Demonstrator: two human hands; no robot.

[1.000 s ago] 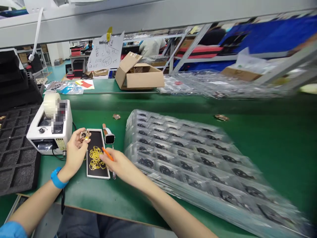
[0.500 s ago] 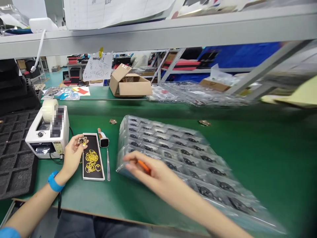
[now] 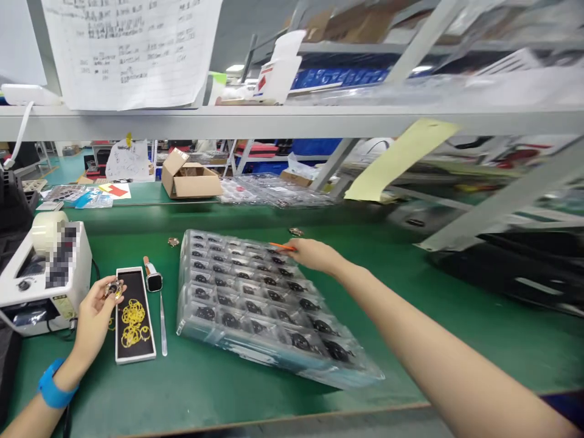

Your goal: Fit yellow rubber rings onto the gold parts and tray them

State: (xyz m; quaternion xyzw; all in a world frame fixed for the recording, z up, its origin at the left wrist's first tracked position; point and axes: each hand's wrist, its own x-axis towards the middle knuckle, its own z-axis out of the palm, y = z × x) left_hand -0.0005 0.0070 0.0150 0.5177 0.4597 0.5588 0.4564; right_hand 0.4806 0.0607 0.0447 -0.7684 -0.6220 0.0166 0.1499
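My left hand, with a blue wristband, pinches a round metal watch case beside the top left corner of a white-rimmed box. Yellow rings lie on that box's dark bottom. My right hand grips a thin orange tool, its exact kind unclear. That hand reaches over the far right edge of a stack of clear plastic trays with black round parts in their pockets. Just behind the fingers lies another round metal piece. Tweezers and a wristwatch lie right of the box.
A white tape dispenser stands at the left. Another small metal piece lies behind the trays. An open cardboard box sits on the back ledge. Overhead runs a grey shelf beam, with a yellow paper hanging from it.
My right hand has moved away from me, from the trays' near left part to their far right edge, still with the orange tool. The view has turned right. My left hand keeps the watch case.
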